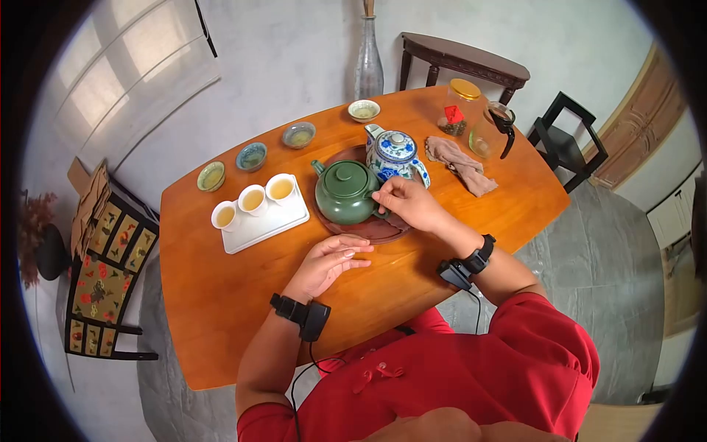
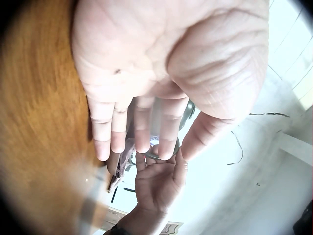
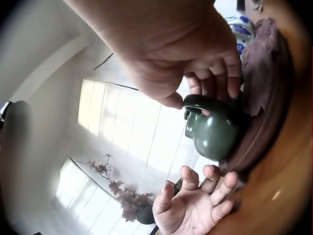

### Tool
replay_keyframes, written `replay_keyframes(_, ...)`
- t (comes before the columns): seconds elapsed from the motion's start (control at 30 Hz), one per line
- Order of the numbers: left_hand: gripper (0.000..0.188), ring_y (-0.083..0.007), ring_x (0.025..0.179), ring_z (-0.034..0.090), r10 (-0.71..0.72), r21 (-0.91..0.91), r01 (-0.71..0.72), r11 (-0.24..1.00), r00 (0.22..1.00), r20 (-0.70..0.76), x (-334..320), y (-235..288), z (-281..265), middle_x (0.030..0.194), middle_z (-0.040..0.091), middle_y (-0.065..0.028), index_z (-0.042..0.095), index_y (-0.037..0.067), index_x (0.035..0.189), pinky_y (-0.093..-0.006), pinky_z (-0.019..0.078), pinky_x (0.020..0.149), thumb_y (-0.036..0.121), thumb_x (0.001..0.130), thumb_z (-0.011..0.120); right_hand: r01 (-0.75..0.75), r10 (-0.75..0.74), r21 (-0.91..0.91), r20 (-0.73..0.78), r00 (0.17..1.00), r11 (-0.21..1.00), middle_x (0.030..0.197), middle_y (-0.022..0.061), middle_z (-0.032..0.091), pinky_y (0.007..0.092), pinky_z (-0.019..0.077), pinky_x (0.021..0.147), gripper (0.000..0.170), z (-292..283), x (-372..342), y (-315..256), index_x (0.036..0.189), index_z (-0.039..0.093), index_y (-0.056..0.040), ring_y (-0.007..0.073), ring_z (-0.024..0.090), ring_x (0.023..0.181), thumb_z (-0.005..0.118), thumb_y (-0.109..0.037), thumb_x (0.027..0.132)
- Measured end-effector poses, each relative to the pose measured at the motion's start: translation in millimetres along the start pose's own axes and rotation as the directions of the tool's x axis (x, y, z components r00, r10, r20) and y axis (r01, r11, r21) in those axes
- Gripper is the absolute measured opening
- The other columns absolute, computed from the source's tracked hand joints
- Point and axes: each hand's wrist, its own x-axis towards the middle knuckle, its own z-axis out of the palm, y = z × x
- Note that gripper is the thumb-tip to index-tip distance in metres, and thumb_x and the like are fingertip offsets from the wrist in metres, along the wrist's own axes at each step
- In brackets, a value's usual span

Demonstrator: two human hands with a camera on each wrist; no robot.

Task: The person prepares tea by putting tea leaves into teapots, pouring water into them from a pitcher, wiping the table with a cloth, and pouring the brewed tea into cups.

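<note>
A green lidded teapot (image 1: 345, 193) sits on a round reddish-brown tray (image 1: 383, 234), its spout pointing left. My right hand (image 1: 406, 202) holds the teapot's handle (image 3: 208, 104), thumb and forefinger pinching the loop and the other fingers behind it. My left hand (image 1: 330, 261) lies palm-inward in front of the tray, fingers loosely extended with nothing in them. Right behind the green pot, on the same tray, stands a blue-and-white teapot (image 1: 398, 151). To the left, three white cups (image 1: 252, 199) of yellow tea stand on a white rectangular tray (image 1: 269, 234).
Several small patterned bowls (image 1: 299, 135) line the table's far edge. At the right lie a crumpled brown cloth (image 1: 462, 165), a gold-lidded jar (image 1: 455, 118) and a glass pitcher (image 1: 486, 136) with a dark handle. A dark chair (image 1: 567, 140) stands beyond the table's right end.
</note>
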Motion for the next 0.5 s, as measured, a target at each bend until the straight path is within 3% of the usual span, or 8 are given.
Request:
replay_keyframes(0.03, 0.027, -0.0321, 0.127, 0.05, 0.007, 0.015, -0.007, 1.0, 1.0, -0.01, 0, 0, 0, 0.13, 0.054, -0.0145, 0.057, -0.004, 0.12, -0.0488, 0.0459, 0.102, 0.005, 0.097, 0.048, -0.133, 0.134, -0.016, 0.083, 0.988, 0.991, 0.08, -0.0012, 0.063, 0.0186, 0.04, 0.055, 0.022, 0, -2, -7, 0.09, 0.059, -0.0053, 0.0029, 0.051, 0.064, 0.063, -0.026, 0.096)
replay_keyframes(0.1, 0.027, -0.0325, 0.127, 0.05, 0.011, 0.016, -0.011, 1.0, 1.0, -0.007, -1, 0, 0, 0.13, 0.054, -0.0148, 0.056, -0.004, 0.121, -0.049, 0.0459, 0.102, 0.005, 0.097, 0.048, -0.071, 0.069, 0.006, 0.115, 0.991, 0.997, 0.078, -0.0015, 0.065, 0.0185, 0.0375, 0.051, 0.029, 4, -2, -3, 0.088, 0.062, -0.006, 0.0026, 0.049, 0.059, 0.056, -0.033, 0.099)
replay_keyframes(0.2, 0.027, -0.0304, 0.126, 0.051, 0.017, 0.009, -0.017, 1.0, 1.0, 0.008, 0, 0, 0, 0.129, 0.056, -0.0141, 0.056, -0.003, 0.122, -0.0473, 0.0462, 0.101, 0.007, 0.097, 0.049, -0.172, 0.17, 0.007, 0.114, 0.979, 0.985, 0.08, -0.0005, 0.065, 0.0184, 0.0409, 0.053, 0.031, 6, -5, -12, 0.092, 0.063, -0.0059, 0.0047, 0.053, 0.063, 0.053, -0.034, 0.1)
replay_keyframes(0.27, 0.028, -0.0278, 0.125, 0.052, 0.011, 0.005, -0.012, 1.0, 1.0, 0.029, 0, 1, 1, 0.128, 0.057, -0.0132, 0.056, -0.002, 0.122, -0.0454, 0.0466, 0.101, 0.008, 0.097, 0.051, -0.276, 0.226, 0.283, 0.197, 0.954, 0.919, 0.081, 0.0004, 0.065, 0.0216, 0.0465, 0.06, 0.03, 10, -5, -9, 0.094, 0.064, -0.0066, 0.0085, 0.058, 0.068, 0.052, -0.033, 0.1)
replay_keyframes(0.37, 0.027, -0.0279, 0.125, 0.052, 0.008, 0.013, -0.008, 1.0, 1.0, 0.026, 0, 0, 1, 0.129, 0.056, -0.014, 0.056, -0.002, 0.122, -0.0461, 0.0466, 0.101, 0.008, 0.097, 0.05, -0.322, 0.24, 0.407, 0.24, 0.941, 0.855, 0.081, 0.0014, 0.064, 0.026, 0.0499, 0.068, 0.027, 8, -2, 0, 0.094, 0.065, -0.0065, 0.0121, 0.061, 0.074, 0.054, -0.031, 0.099)
replay_keyframes(0.4, 0.027, -0.0283, 0.125, 0.052, 0.011, 0.011, -0.011, 1.0, 1.0, 0.017, 0, 0, 1, 0.129, 0.056, -0.0144, 0.056, -0.002, 0.122, -0.0467, 0.0465, 0.101, 0.008, 0.097, 0.05, -0.321, 0.254, 0.449, 0.203, 0.946, 0.834, 0.074, 0.0019, 0.061, 0.0287, 0.0501, 0.071, 0.028, 12, -4, -5, 0.086, 0.063, -0.0062, 0.0134, 0.06, 0.071, 0.055, -0.03, 0.098)
replay_keyframes(0.5, 0.026, -0.0309, 0.125, 0.052, 0.01, 0.005, -0.01, 1.0, 1.0, 0.004, 0, 0, 1, 0.129, 0.056, -0.0155, 0.056, -0.002, 0.121, -0.0484, 0.0465, 0.1, 0.007, 0.097, 0.049, -0.301, 0.197, 0.501, 0.25, 0.948, 0.812, 0.07, 0.0001, 0.057, 0.0251, 0.0497, 0.064, 0.03, 15, 1, 3, 0.077, 0.056, -0.0096, 0.0121, 0.058, 0.066, 0.056, -0.031, 0.098)
